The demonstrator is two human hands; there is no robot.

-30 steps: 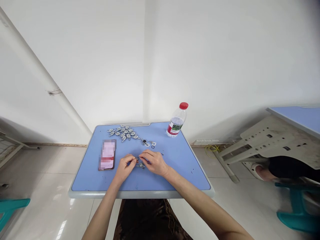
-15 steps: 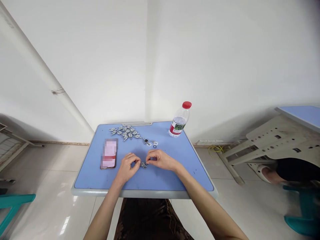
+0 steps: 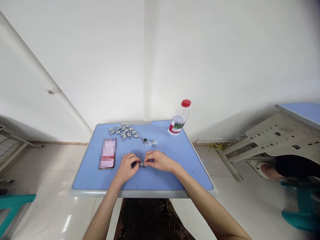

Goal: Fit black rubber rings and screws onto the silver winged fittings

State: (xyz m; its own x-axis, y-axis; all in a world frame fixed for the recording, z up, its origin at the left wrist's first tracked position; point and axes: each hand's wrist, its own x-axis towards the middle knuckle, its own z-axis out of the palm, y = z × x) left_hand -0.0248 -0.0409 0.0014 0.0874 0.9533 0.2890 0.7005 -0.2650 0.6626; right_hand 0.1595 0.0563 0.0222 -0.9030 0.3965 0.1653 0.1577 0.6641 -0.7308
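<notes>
Near the middle of the blue table (image 3: 100,181), a small metal part (image 3: 142,164) is pinched between my two hands. My left hand (image 3: 129,166) grips its left side with thumb and forefinger. My right hand (image 3: 157,160) has its fingertips closed on the right side of the same part. Behind the hands lie a few loose pieces (image 3: 147,141), one with a black round top, and a small dark ring (image 3: 153,145). A pile of several similar metal parts (image 3: 125,131) rests at the back left.
A phone (image 3: 108,153) lies left of my hands. A water bottle with a red cap (image 3: 178,120) stands at the back right. Another table (image 3: 301,111) and a person's foot (image 3: 266,171) are at the right, with teal stools on both sides.
My right hand has moved slightly left, closer to my left hand, over the small metal part. A small piece now shows just behind my right hand. The view has shifted slightly.
</notes>
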